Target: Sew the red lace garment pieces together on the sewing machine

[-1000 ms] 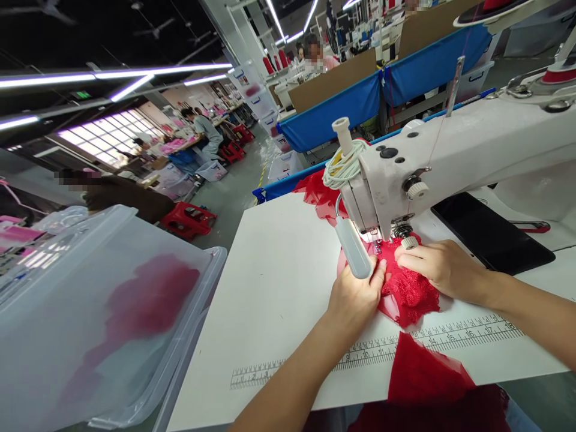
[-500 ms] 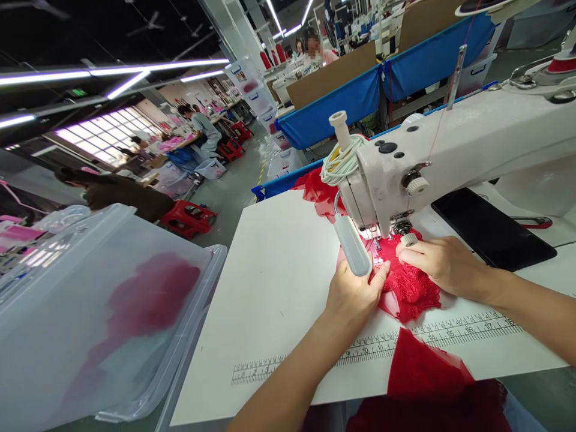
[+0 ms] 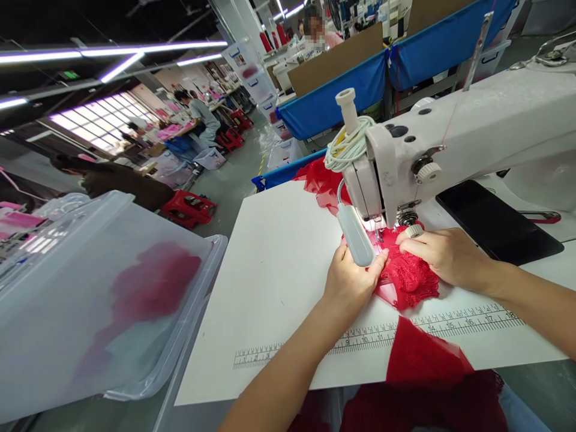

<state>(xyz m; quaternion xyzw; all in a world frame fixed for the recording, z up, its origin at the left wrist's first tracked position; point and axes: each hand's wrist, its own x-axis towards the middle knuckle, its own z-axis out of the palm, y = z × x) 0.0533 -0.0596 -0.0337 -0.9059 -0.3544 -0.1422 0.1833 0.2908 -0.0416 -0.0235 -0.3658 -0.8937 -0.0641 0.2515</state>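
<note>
A red lace fabric piece lies under the needle and presser foot of a white sewing machine. My left hand is closed at the fabric's left edge, its thumb pressing on the cloth and its fingers partly hidden behind the grey lamp. On the right side, my right hand pinches the lace with curled fingers, close beside the presser foot. Another red cloth hangs over the table's front edge towards my lap.
A black phone and red-handled scissors lie right of the machine head. More red fabric sits behind the needle area. A ruler scale runs along the white table. A translucent bin stands at left; people work at far tables.
The camera view has shifted slightly, so the machine and table sit a little differently in frame. Both hands stay on the red lace fabric with nearly the same grip.
</note>
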